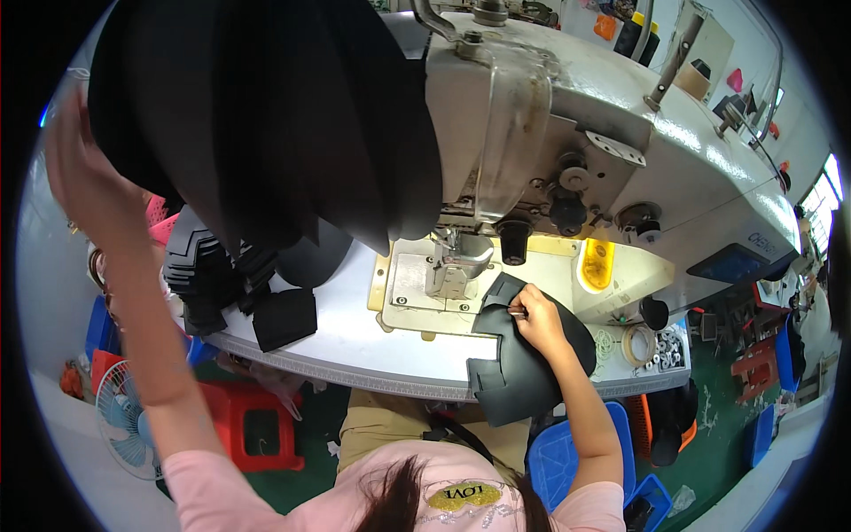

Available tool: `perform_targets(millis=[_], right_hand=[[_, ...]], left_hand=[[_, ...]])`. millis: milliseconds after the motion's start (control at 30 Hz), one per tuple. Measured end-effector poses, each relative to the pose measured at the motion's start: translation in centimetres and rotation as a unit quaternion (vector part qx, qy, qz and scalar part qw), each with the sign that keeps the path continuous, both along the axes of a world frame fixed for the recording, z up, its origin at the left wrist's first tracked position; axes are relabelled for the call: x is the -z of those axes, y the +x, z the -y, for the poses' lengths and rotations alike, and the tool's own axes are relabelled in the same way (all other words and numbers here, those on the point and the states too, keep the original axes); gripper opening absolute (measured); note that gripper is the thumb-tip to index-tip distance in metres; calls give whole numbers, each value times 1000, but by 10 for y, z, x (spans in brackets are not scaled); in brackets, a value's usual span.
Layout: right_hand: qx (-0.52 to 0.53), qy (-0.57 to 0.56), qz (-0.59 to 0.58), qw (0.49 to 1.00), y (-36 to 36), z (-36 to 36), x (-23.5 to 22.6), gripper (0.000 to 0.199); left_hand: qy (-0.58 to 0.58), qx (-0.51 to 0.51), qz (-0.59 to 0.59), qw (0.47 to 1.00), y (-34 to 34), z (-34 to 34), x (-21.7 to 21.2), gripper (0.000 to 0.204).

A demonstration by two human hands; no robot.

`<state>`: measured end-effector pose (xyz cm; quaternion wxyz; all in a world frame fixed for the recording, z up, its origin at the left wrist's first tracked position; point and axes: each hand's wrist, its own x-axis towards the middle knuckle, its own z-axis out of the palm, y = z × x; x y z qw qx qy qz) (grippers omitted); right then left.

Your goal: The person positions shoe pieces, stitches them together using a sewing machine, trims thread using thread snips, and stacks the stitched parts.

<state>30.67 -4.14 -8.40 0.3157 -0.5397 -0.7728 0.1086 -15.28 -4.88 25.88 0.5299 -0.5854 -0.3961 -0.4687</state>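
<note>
My left hand (93, 173) is raised at the far left, blurred, against the edge of several large black panels (266, 115) hanging close to the camera. Its fingers are smeared and partly covered, so its grip is unclear. My right hand (539, 321) is closed in a pinch around a small shiny metal tool (517, 311), whose kind I cannot make out. It rests on a black panel with notched edges (532, 377), which overhangs the table's front edge. Behind that panel, the sewing machine's needle area (454, 266) sits above its metal plate.
The white sewing machine (612, 80) takes up the upper right. Stacked black pieces (199, 266) and a flat black piece (284, 319) lie left on the table (355, 341). A tape roll (638, 344) sits right. Below are a red stool (253, 426), fan (128, 417) and blue stool (576, 457).
</note>
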Motion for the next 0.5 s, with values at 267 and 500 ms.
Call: perform_targets(millis=[267,500], right_hand=[[-2,128,38,991,-5,22,8,24],[-4,260,10,966,6,46,-51,35]], left_hand=[[-523,544,-4,656,227,2,320,34],[-706,545,-14,452,278,-51,360,30]])
